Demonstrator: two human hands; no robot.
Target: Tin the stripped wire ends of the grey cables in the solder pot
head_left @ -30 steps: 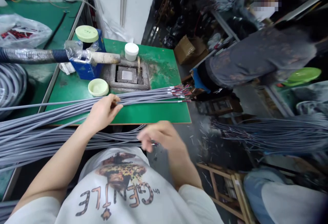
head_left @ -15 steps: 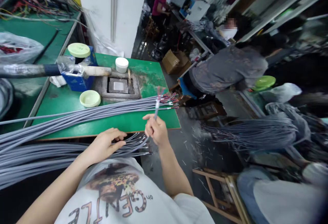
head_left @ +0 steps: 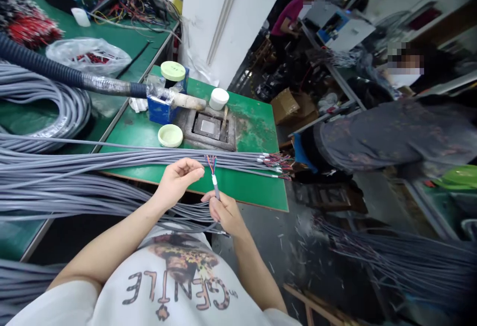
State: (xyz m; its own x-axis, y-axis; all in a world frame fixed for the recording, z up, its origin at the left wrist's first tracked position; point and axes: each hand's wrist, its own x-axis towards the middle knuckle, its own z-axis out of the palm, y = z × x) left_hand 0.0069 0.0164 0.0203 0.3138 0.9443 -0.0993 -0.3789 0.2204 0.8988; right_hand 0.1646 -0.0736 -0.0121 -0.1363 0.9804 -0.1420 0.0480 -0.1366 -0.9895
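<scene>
My right hand [head_left: 223, 212] pinches a single grey cable [head_left: 215, 183] and holds it upright, its stripped end fanning into thin coloured wires [head_left: 210, 161]. My left hand [head_left: 177, 179] hovers just left of that tip, fingers curled toward the wires but not clearly touching them. Below both hands a bundle of grey cables [head_left: 93, 194] runs across my lap. Another bundle [head_left: 149, 157] lies on the green table [head_left: 246, 187], its stripped ends [head_left: 276, 162] at the right edge.
A metal solder pot [head_left: 209, 128], a blue box [head_left: 162, 107], a white jar [head_left: 218, 98], a pale green lid [head_left: 170, 135] and a corrugated hose [head_left: 74, 80] sit on the table. A person in grey [head_left: 391, 132] works close on the right. More cables [head_left: 402, 261] lie on the floor.
My right hand brought one cable from the lap bundle up in front of me. My left hand left the cables and rose beside its tip. My view swung left.
</scene>
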